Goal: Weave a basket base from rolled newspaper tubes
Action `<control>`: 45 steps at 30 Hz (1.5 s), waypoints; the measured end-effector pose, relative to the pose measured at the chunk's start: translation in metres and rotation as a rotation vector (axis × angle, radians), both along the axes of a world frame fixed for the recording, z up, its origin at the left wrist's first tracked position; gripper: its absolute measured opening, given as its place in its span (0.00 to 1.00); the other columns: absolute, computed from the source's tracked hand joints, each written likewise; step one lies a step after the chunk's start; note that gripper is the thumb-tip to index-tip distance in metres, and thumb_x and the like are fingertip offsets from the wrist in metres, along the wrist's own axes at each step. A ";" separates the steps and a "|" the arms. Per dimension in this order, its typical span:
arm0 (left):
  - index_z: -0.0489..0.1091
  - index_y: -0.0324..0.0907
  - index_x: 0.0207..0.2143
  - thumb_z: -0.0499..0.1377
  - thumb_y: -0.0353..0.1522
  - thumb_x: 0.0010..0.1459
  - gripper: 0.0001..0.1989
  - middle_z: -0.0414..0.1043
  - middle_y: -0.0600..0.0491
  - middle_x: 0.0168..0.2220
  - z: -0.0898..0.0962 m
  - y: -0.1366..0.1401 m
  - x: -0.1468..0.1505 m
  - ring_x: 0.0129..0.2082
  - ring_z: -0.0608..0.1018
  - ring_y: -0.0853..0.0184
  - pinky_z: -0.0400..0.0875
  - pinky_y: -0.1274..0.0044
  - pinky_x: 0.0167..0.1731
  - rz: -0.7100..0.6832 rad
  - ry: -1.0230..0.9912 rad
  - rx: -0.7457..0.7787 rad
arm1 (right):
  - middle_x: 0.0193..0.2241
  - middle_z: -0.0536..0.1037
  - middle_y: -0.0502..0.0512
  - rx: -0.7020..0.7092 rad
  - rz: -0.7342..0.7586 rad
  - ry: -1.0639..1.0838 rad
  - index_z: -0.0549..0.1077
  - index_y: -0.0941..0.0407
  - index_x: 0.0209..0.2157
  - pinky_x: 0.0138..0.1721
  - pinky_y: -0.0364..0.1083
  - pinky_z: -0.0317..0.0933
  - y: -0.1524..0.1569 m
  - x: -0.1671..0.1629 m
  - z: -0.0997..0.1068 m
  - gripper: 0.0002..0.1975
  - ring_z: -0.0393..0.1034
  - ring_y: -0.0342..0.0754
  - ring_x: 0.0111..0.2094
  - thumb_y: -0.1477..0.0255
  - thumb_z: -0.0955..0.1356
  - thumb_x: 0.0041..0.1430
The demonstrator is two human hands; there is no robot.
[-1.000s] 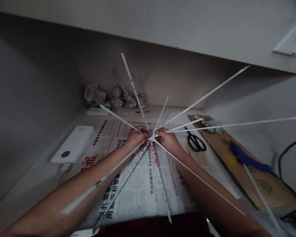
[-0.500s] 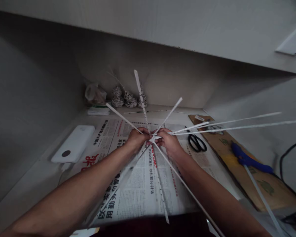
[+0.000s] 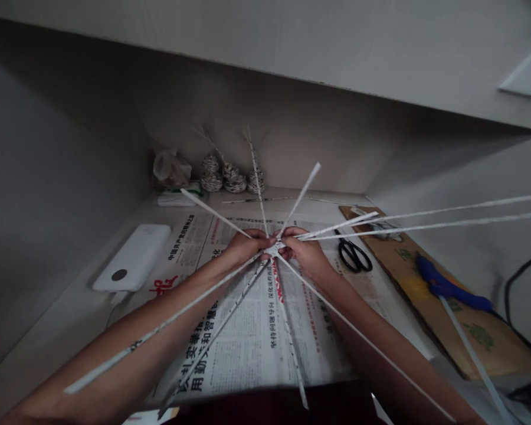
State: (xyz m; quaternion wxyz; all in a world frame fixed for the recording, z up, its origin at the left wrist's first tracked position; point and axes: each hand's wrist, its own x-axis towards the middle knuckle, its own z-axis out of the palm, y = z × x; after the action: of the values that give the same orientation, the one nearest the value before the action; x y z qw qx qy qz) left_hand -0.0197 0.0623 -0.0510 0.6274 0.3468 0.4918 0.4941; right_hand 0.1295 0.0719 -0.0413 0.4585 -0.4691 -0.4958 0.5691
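Note:
Between my two hands is a star of rolled newspaper strips point(image 3: 275, 249), crossing at a centre and fanning out on all sides. My left hand point(image 3: 246, 247) is closed, pinching the strips just left of the crossing. From the right, my right hand point(image 3: 304, 251) grips the same centre with thumb and fingers, and several strips run out past it to the right. One long strip point(image 3: 128, 349) lies across my left forearm. The fingertips partly cover the crossing. Beneath everything is a spread newspaper point(image 3: 241, 330).
Black scissors point(image 3: 354, 255) lie right of my hands. Beyond them a blue glue gun point(image 3: 451, 289) rests on brown cardboard point(image 3: 478, 339), its black cable point(image 3: 508, 295) alongside. A white power bank point(image 3: 133, 257) sits left. Woven gourd shapes point(image 3: 234, 178) and a plastic bag point(image 3: 171, 168) stand at the back.
A strip has swung from the lower left out over my left forearm. The upper strips have shifted slightly, while both hands stay at the centre of the star.

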 end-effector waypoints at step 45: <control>0.72 0.34 0.24 0.68 0.22 0.45 0.07 0.75 0.49 0.27 0.006 -0.004 -0.001 0.26 0.78 0.69 0.78 0.79 0.27 -0.061 -0.172 -0.125 | 0.22 0.76 0.48 -0.067 0.308 0.104 0.77 0.59 0.28 0.26 0.41 0.58 0.009 0.016 0.000 0.12 0.66 0.40 0.22 0.75 0.76 0.35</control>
State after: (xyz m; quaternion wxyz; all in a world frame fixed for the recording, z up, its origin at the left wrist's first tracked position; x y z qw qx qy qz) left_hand -0.0210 0.0588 -0.0445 0.7024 0.2782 0.4553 0.4711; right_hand 0.1453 0.0805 -0.0416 0.3752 -0.3726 -0.5181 0.6723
